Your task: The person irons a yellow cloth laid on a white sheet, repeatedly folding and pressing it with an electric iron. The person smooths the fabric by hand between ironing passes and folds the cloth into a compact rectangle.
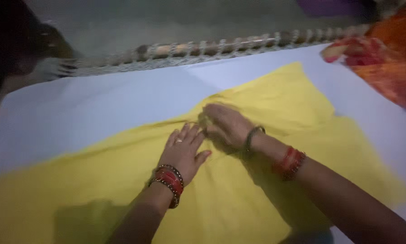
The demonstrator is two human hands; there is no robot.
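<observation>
A yellow cloth (266, 99) lies spread over a white sheet (99, 108). My left hand (182, 151) rests flat on the cloth near its middle, fingers apart, a ring on one finger and red bangles at the wrist. Just to its right my right hand (225, 126) presses on the cloth with fingers curled over a small crease; it is blurred, and red bangles plus a dark band sit on that arm. The two hands almost touch.
A woven rope edge of a cot (203, 49) runs along the far side of the sheet. Orange and red fabric (383, 54) lies at the upper right. A dark shape (8, 40) fills the upper left corner.
</observation>
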